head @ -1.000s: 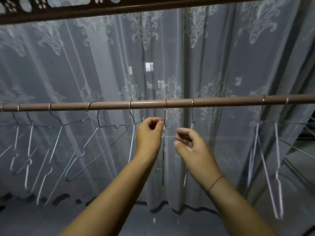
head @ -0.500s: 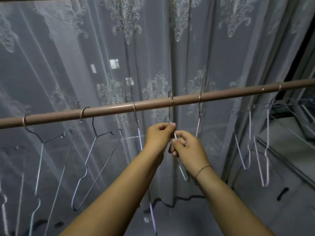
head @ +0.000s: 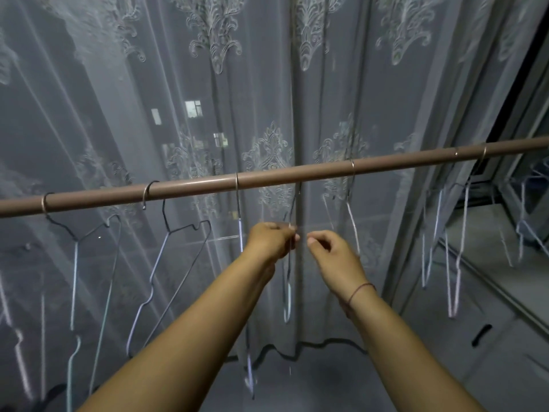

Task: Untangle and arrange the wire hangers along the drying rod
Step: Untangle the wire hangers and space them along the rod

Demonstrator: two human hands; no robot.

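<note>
Far-left hangers: at the left edge of the frame they hang crowded and askew. If you slide anything that way along the rod, the wires could lock together again.
Dark hanger: left of centre. Its hook tip shows in front of the rod, so a knock could probably lift it off.
Neighbour hanger: just left of your left hand. Its wire runs down behind your forearm, so an elbow swung outward may drag it.
Left hand: centre, below the rod. Your fingers pinch the neck of the middle hanger.
Middle hanger: centre, hanging under the drying rod. It is blurred, and I cannot tell whether its hook is seated. If it is not, letting go would drop it.
Right hand: just right of that wire, with the fingers curled narrow and the thumb near the forefinger. I cannot tell whether it holds any wire.
Right-side hanger: near your right hand. A quick reach could set it swinging into the one you hold.
Right cluster: right of frame, several hangers bunched and crossing. A hard tug on one would likely pull the others with it.
Lace curtain: behind everything. Hook tips could snag its mesh.
Floor: bottom of the frame, grey and well below the rod. There is nothing under the rod to catch a fall.
Room: dim, with a window frame at the right edge and lit windows showing through the curtain at upper centre.
</note>
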